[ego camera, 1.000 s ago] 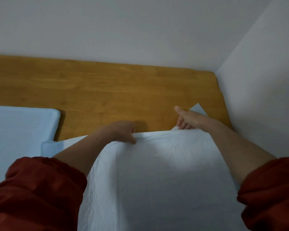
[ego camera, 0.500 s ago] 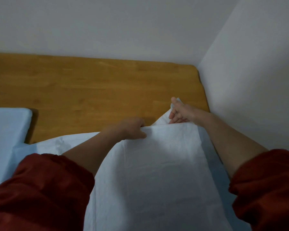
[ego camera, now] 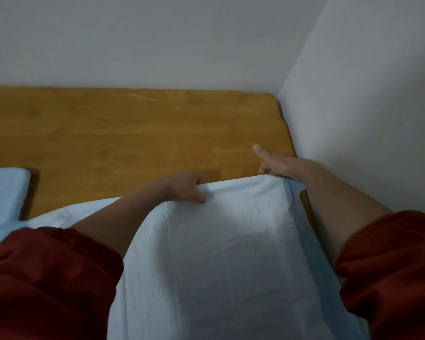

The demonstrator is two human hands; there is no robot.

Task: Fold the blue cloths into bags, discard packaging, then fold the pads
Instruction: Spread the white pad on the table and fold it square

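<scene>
Two hands meet at the far edge of the pad (ego camera: 221, 253), and we can read the grip of only one with any confidence. Our left hand (ego camera: 184, 186) is curled over that edge, fingers bent down behind it and the thumb (ego camera: 201, 198) pressed onto the top face, so the edge is pinched between thumb and fingers. Our right hand (ego camera: 277, 165) sits at the far right corner of the pad with the thumb sticking up and away from the rest of the hand; its fingers drop behind the raised edge, so we cannot tell whether they are closed on the pad or just resting against it.

We see the pad as a large pale sheet, white on the face turned up, with a blue border strip running down its right side. It is creased with faint fold lines and lifted along its far edge, lying over the wooden table (ego camera: 133, 128) and running down toward us between our forearms. Its right edge lies close to the side wall (ego camera: 366, 119), where the table ends.

Much of the pad is cut off at the bottom of the view or covered by our red sleeves (ego camera: 47, 285). At the left edge, a second pale blue piece (ego camera: 3, 190) lies on the table, only partly in view, and we cannot make out what it is.
</scene>
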